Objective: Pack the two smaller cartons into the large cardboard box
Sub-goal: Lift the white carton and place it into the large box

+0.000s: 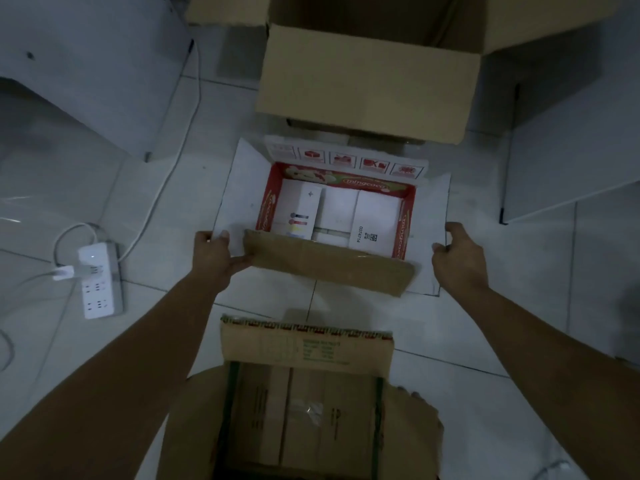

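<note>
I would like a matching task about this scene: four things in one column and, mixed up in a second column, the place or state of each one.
Things:
1. large cardboard box
2. red carton
3. power strip
4. left hand

Places or states:
a. on the floor at the far left, with a plug in it
b. holds a side flap of the red carton
c. farthest from the person, top open
d. open, with white packs inside

Pairs: 1-c, 2-d, 3-a, 4-b
</note>
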